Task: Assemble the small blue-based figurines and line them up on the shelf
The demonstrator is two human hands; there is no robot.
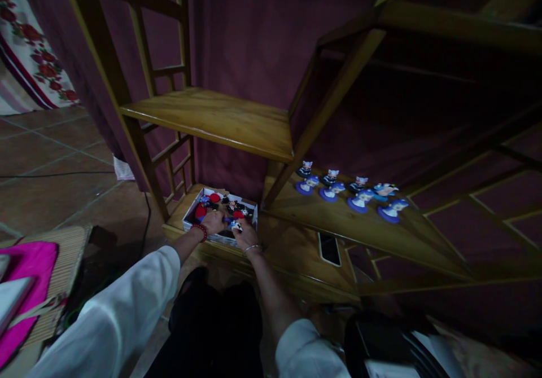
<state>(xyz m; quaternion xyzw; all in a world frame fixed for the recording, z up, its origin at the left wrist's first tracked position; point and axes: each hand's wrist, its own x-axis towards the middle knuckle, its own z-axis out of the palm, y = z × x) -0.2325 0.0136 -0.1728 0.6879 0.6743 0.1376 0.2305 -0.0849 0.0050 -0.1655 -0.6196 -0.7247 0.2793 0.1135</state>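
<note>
White walls of an open box [255,215] stand around both your grips, and the box rests on a low wooden shelf [283,242]. Your right grip [247,234], a thin silvery bracelet [253,247] at its wrist, is closed on a small white-and-blue figurine [236,227], pinched between thumb and fingers inside the box, toward your left grip [214,222]. That left grip, with a string of red beads [200,231] behind it, reaches down into the box with its fingers bent; you cannot tell from this view whether it is closed on anything. Just beyond your grips lie more loose pieces in red, blue and black [232,205], too small to make out singly. Well to the right of your right grip, two rows of figurines stand on another wooden shelf [292,207]: purple-based figurines [331,192] in the nearer row, with dark-based figurines [330,176] behind them. Nearer than those, also right of your right grip, a dark-screened phone [329,249] lies flat. Far to the left of your left grip, bright pink cloth [40,265] covers part of a slatted surface [70,254].
</note>
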